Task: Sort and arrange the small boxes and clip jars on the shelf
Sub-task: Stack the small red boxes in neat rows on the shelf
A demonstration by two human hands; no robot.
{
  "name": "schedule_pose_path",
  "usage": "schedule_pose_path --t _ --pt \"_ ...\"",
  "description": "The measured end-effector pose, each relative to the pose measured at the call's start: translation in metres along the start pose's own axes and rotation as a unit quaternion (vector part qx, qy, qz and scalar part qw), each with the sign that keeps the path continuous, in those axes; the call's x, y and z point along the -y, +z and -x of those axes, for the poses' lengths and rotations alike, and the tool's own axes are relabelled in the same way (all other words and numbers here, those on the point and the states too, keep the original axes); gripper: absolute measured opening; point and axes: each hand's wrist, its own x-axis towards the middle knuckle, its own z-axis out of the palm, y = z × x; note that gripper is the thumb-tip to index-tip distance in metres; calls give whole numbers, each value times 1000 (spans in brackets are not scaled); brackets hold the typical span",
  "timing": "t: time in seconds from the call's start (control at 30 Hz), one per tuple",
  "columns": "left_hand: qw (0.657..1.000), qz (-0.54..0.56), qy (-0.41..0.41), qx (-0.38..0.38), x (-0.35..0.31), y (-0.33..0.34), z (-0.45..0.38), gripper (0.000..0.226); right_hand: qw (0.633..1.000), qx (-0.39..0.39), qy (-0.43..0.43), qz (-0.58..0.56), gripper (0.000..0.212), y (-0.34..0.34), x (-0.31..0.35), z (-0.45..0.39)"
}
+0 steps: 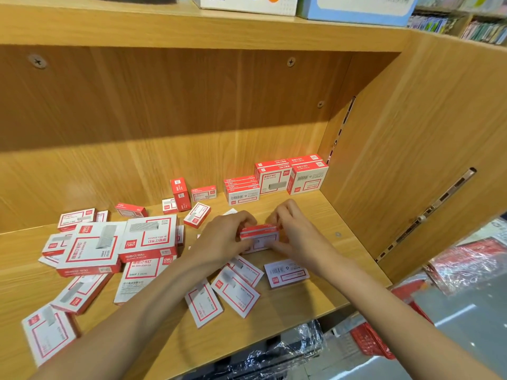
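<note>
- While both hands are meeting mid-shelf, the left hand (225, 237) and right hand (295, 234) are curling their fingers round a small stack of boxes (259, 238), gripping its ends.
- Loose boxes (236, 290) are lying near the shelf (323, 283) front edge; tidy stacks (290, 175) are standing in the back right corner.

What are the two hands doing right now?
Left hand: grips the small stack of boxes from its left side.
Right hand: grips the same stack from the right.

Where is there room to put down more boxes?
Bare shelf lies right of the hands, up to the side wall, and along the back left. The left side is crowded with scattered boxes; the back right corner holds stacked boxes.
</note>
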Motion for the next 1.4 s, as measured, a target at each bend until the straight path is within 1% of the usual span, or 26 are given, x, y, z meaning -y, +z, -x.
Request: schedule_pose_path --t 0.03,0.07,0.1,0.17,0.2,0.23,0.3,0.37,0.4,0.5,0.6,0.67,0.73,0.8,0.83,0.9,0.97,1.03,1.17,1.27,1.3,1.4 --pt "1000 4 2 -15 1 1 0 29 1000 5 9 -3 33 -7 0 1" --pt "1000 9 2 -28 3 2 1 26 999 34 20 -1 35 -15 -2 2" --pt "999 12 2 -38 5 2 1 25 995 90 28 11 36 -25 -4 5" --pt "998 12 3 -57 10 3 1 25 971 226 28 66 41 -35 -7 13" --pt "998 8 3 -63 11 2 1 25 959 266 18 94 46 -35 -9 17" --pt "998 2 5 -67 12 1 1 27 954 279 5 111 48 -32 -11 21" --pt "998 -6 11 -65 15 0 1 30 964 246 -7 96 43 -25 -11 24" --pt "998 5 15 -55 16 -3 2 30 984 170 -13 61 30 -21 -12 24" --pt "998 14 16 -50 17 -4 3 31 989 132 -25 58 28 -18 -14 23" --pt "998 38 14 -47 18 -5 4 35 996 64 -51 44 19 -10 -14 17" --pt "998 47 3 -48 20 -6 7 36 997 -4 -62 43 25 -1 -6 7" --pt "998 55 7 -42 20 -7 10 36 997 -33 -53 53 32 2 1 0" --pt "998 51 20 -39 22 -8 12 37 998 -28 -35 54 43 2 7 -8" --pt "998 33 23 -51 25 -10 12 36 999 17 -17 41 58 0 11 -13" --pt "997 23 19 -65 26 -11 12 36 998 47 -11 31 58 -1 13 -14" --pt "995 6 6 -97 29 -14 11 33 996 80 -21 23 48 0 15 -18" --pt "994 -20 -8 -108 33 -18 10 29 997 65 -40 33 41 -1 11 -23" --pt "995 -45 -18 -92 37 -20 10 26 997 24 -61 50 37 -2 -1 -32" --pt "994 -95 -25 -55 38 -20 7 23 992 -30 -77 95 40 -3 -17 -50" --pt "985 -138 -67 -73 34 -20 0 30 990 -35 -89 105 43 0 -16 -65" --pt "982 -157 -84 -69 32 -20 -3 35 991 -29 -88 97 44 1 -15 -68" --pt "966 -224 -128 -23 27 -19 -12 46 993 -12 -100 68 44 6 -16 -72"
